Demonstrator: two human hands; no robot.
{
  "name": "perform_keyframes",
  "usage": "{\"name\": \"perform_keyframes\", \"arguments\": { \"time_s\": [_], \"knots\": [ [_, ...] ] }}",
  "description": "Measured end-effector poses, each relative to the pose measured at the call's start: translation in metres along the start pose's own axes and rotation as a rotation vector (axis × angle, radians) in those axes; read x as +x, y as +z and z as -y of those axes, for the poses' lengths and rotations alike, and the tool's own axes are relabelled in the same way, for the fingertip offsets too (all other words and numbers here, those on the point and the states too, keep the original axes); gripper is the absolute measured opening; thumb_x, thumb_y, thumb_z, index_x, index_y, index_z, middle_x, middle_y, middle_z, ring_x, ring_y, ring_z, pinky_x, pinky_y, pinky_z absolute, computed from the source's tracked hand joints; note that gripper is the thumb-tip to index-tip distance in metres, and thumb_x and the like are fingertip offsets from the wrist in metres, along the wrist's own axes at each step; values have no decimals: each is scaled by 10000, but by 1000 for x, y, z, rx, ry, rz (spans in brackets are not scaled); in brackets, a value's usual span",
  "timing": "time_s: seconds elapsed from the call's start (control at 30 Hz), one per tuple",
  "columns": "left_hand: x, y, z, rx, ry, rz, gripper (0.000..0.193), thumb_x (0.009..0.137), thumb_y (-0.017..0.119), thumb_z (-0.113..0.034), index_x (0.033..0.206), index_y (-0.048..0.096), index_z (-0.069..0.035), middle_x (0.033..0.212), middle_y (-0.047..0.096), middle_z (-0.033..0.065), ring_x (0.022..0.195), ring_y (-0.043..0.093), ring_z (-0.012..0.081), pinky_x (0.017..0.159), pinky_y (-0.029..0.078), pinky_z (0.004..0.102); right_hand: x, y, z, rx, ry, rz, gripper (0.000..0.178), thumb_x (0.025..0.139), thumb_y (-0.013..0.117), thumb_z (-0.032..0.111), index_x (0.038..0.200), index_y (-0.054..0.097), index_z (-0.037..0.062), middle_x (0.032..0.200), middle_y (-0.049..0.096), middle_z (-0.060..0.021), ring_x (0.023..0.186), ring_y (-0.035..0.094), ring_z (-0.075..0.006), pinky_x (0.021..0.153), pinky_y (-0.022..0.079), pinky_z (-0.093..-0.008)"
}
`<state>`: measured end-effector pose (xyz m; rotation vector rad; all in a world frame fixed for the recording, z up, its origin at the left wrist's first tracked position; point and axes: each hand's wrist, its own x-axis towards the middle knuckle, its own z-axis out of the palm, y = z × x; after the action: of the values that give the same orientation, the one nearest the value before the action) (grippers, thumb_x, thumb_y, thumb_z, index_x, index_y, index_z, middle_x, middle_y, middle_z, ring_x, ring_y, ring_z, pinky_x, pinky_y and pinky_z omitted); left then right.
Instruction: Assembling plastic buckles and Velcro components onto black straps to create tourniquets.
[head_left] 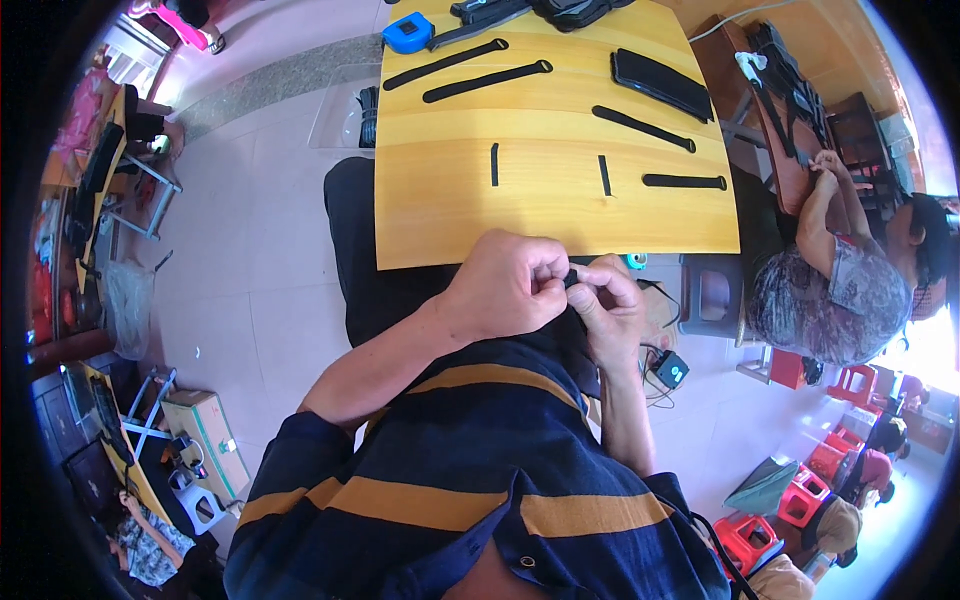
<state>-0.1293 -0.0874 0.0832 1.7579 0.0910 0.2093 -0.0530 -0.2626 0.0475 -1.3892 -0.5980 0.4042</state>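
Note:
My left hand point(512, 284) and my right hand point(608, 310) meet in front of my body at the table's near edge. Both are closed, fingertips pinching a small black piece point(571, 278) between them; most of it is hidden, so its kind is unclear. Beyond them on the yellow wooden table point(450, 225) lie two short black strips, a left one point(495, 165) and a right one point(604, 175). Longer black straps with looped ends lie farther out, among them a left strap point(487, 81) and a right strap point(685, 182).
At the far edge are a blue tape measure point(408, 33) and black bundles point(575, 10). A thick black stack of straps point(660, 85) lies at the far right. To the right, a seated person point(835, 290) works at another table. A grey stool point(710, 295) stands beside my table.

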Motion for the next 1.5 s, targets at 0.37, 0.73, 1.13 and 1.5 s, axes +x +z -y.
{"name": "perform_keyframes", "arguments": {
  "time_s": [0.37,0.73,1.13,1.5],
  "knots": [
    [-5,1,7,80,52,-1,105,779,640,63,739,593,-22,544,471,-22,515,412,25,476,336,245,0,2,11,-262,-39,-1,232,786,834,19,1010,774,31,829,635,-22,784,566,-128,717,453,-255],
    [-9,6,26,-682,-392,19,121,784,618,13,690,549,-20,606,503,-53,548,414,26,486,314,267,4,4,7,-301,-120,72,272,767,850,30,1028,775,39,825,648,-41,774,587,-148,699,470,-271],
    [-13,-10,23,-210,-144,45,54,800,639,27,761,642,-11,554,482,-38,537,422,21,487,324,263,9,5,14,-410,-173,147,300,734,879,72,1012,772,36,846,672,-66,790,630,-180,706,502,-289],
    [-16,-16,4,181,56,25,132,760,644,2,660,565,-33,520,440,22,477,402,92,462,317,305,10,4,16,-364,-154,182,309,718,894,104,996,778,33,857,682,-73,798,645,-179,707,506,-286]
  ]
}}
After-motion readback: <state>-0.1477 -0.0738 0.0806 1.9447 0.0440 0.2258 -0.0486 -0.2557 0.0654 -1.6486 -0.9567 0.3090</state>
